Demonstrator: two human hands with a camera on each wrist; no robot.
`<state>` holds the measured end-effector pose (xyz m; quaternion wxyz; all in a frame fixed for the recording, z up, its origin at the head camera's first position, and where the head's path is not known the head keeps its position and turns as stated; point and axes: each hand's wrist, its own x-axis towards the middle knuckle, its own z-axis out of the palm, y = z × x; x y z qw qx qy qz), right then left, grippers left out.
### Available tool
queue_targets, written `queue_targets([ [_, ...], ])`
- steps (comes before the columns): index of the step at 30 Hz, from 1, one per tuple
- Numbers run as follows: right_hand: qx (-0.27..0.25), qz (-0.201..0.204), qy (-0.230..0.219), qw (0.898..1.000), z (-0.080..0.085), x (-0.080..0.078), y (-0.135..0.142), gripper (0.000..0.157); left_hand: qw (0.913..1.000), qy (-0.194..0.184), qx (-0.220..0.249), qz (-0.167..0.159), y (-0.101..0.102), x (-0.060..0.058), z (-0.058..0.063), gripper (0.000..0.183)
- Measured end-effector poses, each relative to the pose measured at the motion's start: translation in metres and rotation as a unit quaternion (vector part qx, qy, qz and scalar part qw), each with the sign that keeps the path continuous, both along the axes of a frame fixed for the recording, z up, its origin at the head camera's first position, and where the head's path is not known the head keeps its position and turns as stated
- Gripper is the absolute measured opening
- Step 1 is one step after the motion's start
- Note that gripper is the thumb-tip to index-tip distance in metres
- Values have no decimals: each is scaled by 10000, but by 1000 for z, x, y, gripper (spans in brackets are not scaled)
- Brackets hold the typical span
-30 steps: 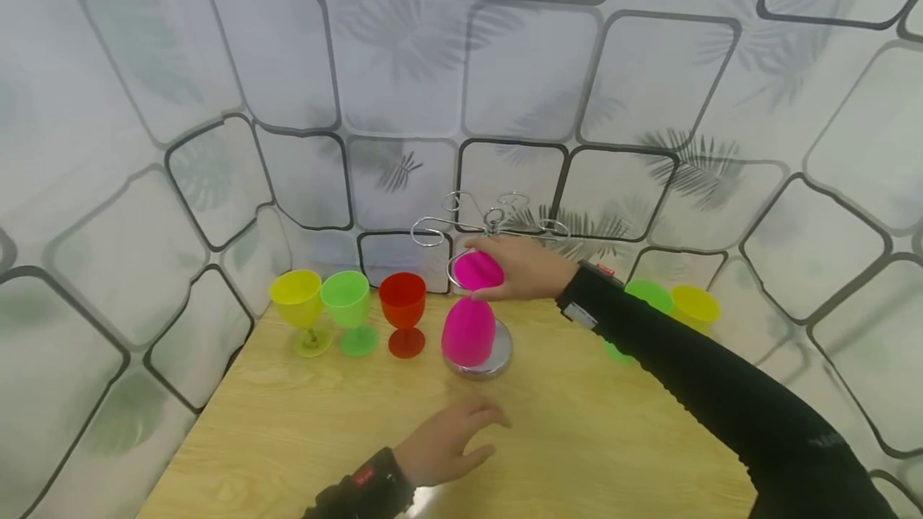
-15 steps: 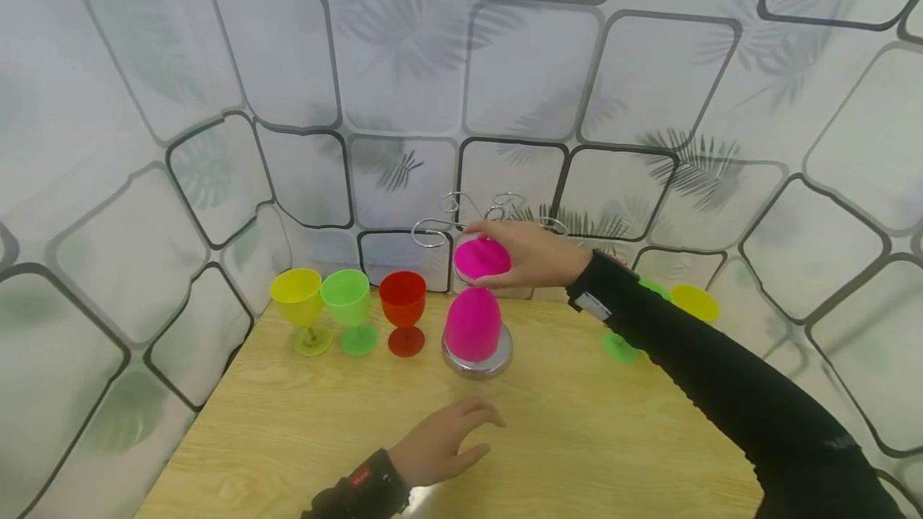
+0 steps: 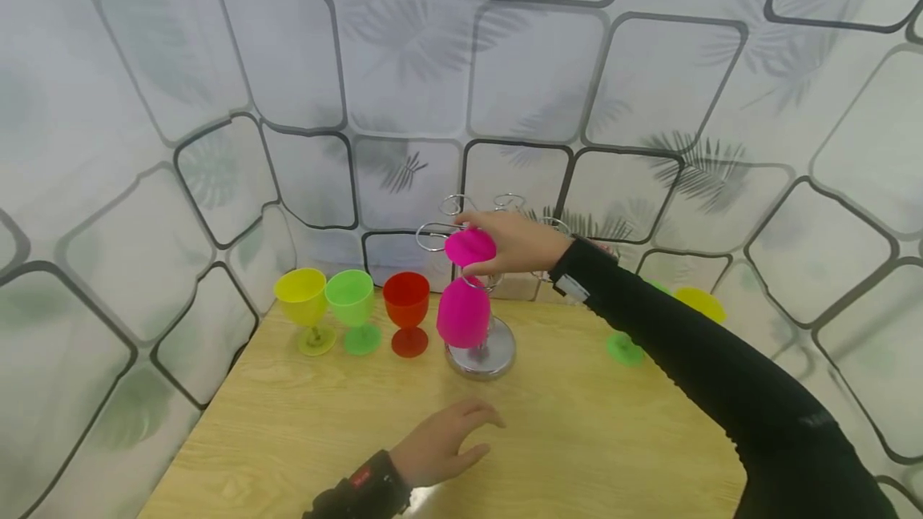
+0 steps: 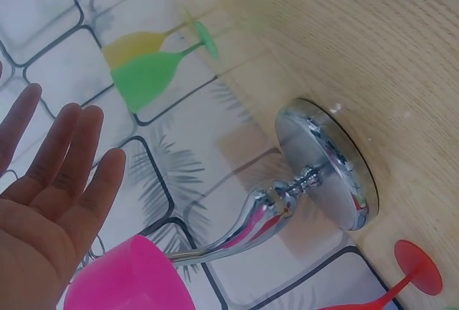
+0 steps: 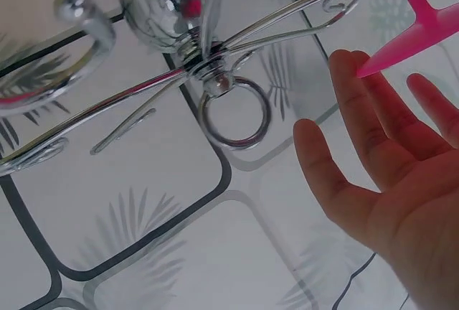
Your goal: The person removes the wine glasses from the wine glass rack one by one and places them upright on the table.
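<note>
In the head view my right hand (image 3: pixel 515 243) holds an upside-down pink goblet (image 3: pixel 464 315) by its foot, thumb in front and fingers behind. The goblet is beside a ring of the chrome rack (image 3: pixel 497 355). Whether the ring fully surrounds the stem is hard to tell. In the right wrist view, fingertips touch the edge of the goblet's foot (image 5: pixel 423 34), near a rack arm. My left hand (image 3: pixel 447 440) hovers low in front of the rack with spread fingers, holding nothing. The left wrist view shows its open palm (image 4: pixel 36 231) near the pink bowl.
Left of the rack stand a yellow goblet (image 3: pixel 303 299), a green goblet (image 3: pixel 351 300) and a red goblet (image 3: pixel 407 300). To the right, another green goblet (image 3: pixel 624 349) and yellow goblet (image 3: pixel 701 303) are partly behind my right sleeve. A patterned curtain (image 3: pixel 404 62) encloses the table (image 3: pixel 577 439).
My right hand shifts slightly right, then left and up, with the pink goblet moving along. The goblet's bowl rises and uncovers more of the rack's base. My left hand stays almost still.
</note>
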<state>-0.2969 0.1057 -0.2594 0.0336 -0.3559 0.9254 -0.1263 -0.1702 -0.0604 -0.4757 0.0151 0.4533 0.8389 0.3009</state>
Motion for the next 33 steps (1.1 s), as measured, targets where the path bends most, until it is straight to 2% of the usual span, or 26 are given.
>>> queue_targets([
  [5, 43, -311, -108, 9995, -1, -7, 14, 72, 9999, -109, -15, 36, 0, 2, 1, 31],
  [11, 148, -256, 312, 9991, -3, -2, 38, 70, 9999, 54, 85, -28, 1, 1, -3, 31],
  [15, 66, -96, 509, 9986, -2, 14, 50, 71, 9999, 75, 95, -59, 1, 0, -6, 30],
  [24, -8, 154, 845, 9963, -7, 61, 73, 78, 9998, 164, 80, -108, 2, -2, -9, 30],
  [27, 3, 233, 992, 9948, -13, 71, 82, 76, 9998, 171, 73, -122, 2, -2, -11, 30],
  [33, -131, 285, 953, 9950, -25, 83, 106, 75, 9999, 74, 49, -101, 4, -2, -13, 29],
])
